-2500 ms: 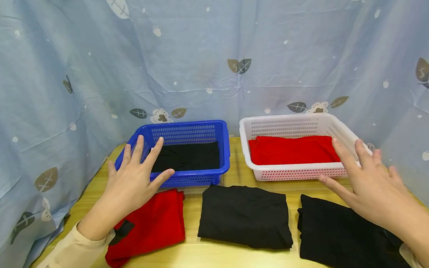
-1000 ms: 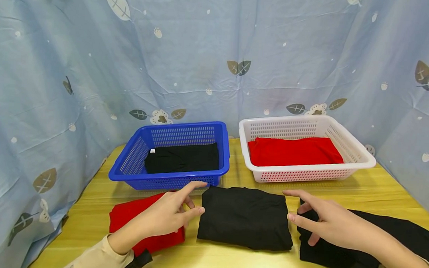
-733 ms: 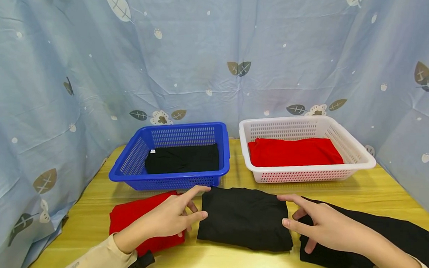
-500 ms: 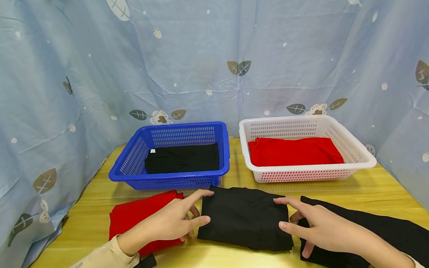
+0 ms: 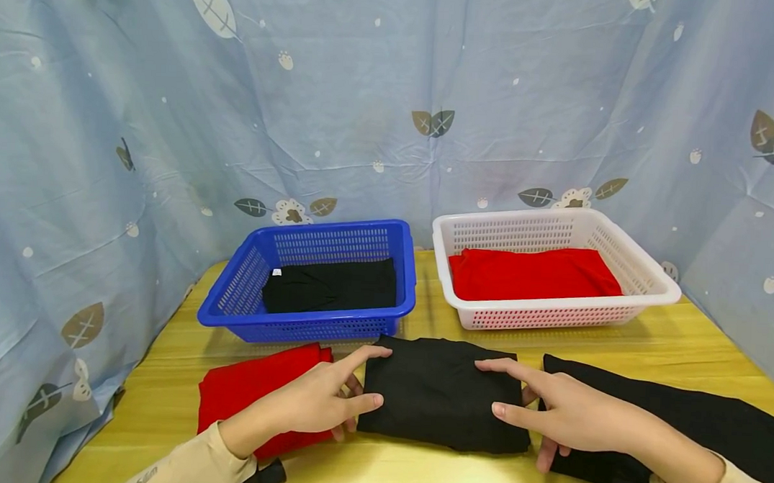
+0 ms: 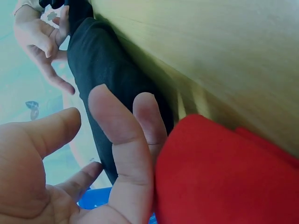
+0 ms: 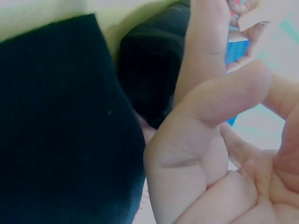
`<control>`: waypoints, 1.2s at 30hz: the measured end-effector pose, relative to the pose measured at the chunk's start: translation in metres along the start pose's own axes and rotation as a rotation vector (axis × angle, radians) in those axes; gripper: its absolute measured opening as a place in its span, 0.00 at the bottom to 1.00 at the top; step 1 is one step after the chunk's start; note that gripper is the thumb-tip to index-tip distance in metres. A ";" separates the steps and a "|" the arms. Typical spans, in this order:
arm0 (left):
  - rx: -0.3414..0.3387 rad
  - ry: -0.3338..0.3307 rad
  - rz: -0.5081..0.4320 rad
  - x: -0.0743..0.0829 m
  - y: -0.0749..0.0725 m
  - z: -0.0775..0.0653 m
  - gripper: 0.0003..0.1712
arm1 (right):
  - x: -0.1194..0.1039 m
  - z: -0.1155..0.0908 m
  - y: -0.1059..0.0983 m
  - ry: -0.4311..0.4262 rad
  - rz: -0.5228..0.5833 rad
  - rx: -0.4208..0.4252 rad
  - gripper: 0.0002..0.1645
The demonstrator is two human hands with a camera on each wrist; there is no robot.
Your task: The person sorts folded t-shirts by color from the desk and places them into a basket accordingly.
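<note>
Both left hand (image 5: 318,404) and right hand (image 5: 574,410) flank middle black cloth (image 5: 441,399) between table's (image 5: 389,479) edges, fingers apart, likely for balance.

Can make out a short line of dark lettering (image 5: 143,477) on the cream left sleeve (image 5: 199,458), running slantwise near the bottom edge of the head view — too small and blurred to read for certain. Also see a tiny white label (image 5: 277,272) on the left end of the black cloth (image 5: 353,285) inside the blue basket (image 5: 318,330) — equally unreadable at this size. Can't read any word, brand or number for sure.
</note>
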State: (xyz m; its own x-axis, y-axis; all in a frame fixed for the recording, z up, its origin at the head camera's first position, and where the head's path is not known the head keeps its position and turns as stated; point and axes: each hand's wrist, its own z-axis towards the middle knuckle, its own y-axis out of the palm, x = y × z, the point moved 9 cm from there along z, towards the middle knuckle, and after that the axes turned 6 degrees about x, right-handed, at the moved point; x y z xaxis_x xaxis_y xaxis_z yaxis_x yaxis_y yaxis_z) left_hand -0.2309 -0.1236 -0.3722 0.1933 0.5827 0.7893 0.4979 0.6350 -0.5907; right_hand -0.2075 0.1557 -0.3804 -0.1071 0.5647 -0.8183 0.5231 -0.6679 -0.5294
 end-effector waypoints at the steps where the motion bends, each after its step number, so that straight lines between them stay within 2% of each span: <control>1: 0.000 -0.006 -0.007 -0.001 0.000 0.000 0.39 | 0.000 0.000 0.000 0.007 0.004 -0.001 0.41; 17: -0.038 -0.091 -0.082 -0.010 0.006 0.007 0.44 | 0.004 0.012 0.013 0.056 0.176 -0.012 0.41; 25: -0.060 -0.122 -0.122 -0.013 0.010 0.011 0.47 | 0.004 0.017 0.018 0.065 0.201 0.007 0.43; 36: -0.108 -0.117 -0.195 -0.014 0.016 0.014 0.47 | 0.005 0.021 0.018 0.086 0.210 0.017 0.43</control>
State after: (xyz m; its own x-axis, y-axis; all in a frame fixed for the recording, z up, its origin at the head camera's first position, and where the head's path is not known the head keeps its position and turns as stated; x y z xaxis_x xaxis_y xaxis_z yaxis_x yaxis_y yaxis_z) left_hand -0.2372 -0.1143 -0.3948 -0.0108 0.5133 0.8581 0.6051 0.6866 -0.4031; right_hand -0.2165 0.1358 -0.3986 0.0754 0.4507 -0.8895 0.5116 -0.7831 -0.3535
